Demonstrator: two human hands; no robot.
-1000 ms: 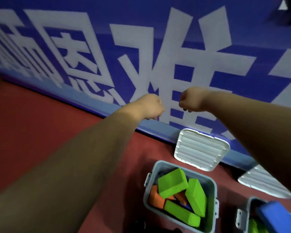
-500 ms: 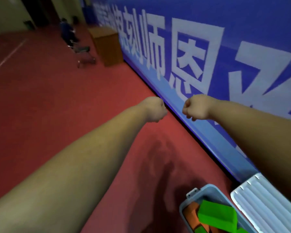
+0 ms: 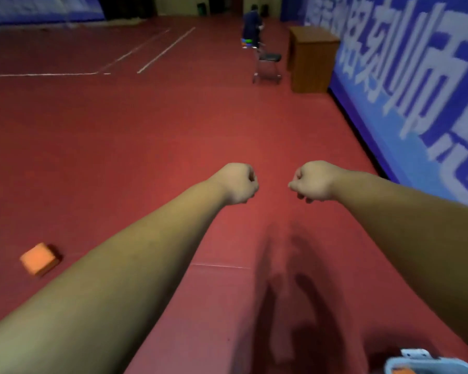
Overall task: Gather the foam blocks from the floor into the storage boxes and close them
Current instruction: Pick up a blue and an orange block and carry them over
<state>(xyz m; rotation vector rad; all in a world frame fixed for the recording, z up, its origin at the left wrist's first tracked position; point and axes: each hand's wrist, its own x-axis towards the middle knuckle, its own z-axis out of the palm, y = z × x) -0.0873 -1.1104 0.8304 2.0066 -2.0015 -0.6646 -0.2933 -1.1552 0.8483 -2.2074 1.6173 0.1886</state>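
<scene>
The left hand [image 3: 237, 183], right hand [image 3: 312, 182] and both forearms are bare.

Both bare arms stretch forward over the red floor [image 3: 146, 136], the left hand [image 3: 237, 183] and right hand [image 3: 312, 180] curled into empty fists, near each other but apart. An orange foam block [image 3: 38, 258] lies on the floor at far left — well apart from the grey storage box [image 3: 427, 364], whose corner shows at bottom right. A blue banner [image 3: 422, 98] lines the right side.
</scene>
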